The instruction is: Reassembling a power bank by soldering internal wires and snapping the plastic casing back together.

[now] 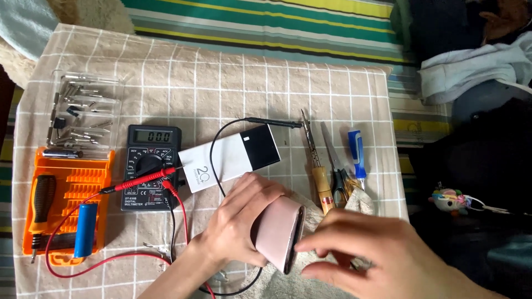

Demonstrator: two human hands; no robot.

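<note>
While your left hand (241, 221) wraps around the pink case (280, 232) near the front edge of the tabletop (221, 83), its grip is pressed around the case and holds it up off the cloth. The dark open end of the case faces your right hand (382, 254). That hand is just beside the opening, with its fingers bent and loosely spread. It is blurry, so you cannot tell if it touches the case, and it holds nothing you can see. Nothing sticks out of the case, so the work with it looks only just begun.

A bit farther back, the red probes (147, 177) lie on the black meter (151, 166), not in use, and their red wire (77, 266) loops toward the front left corner. The white and black power bank (235, 156) lies beside the meter, with a black cable (221, 133) curving over it. To the right lie a wooden-handled iron (318, 171), small snips (337, 171) and a blue screwdriver (357, 155), all untouched.

By the left edge, the orange tool tray (72, 182) holds a blue battery (86, 230). Behind it, a clear lid (86, 111) holds loose metal bits.
</note>
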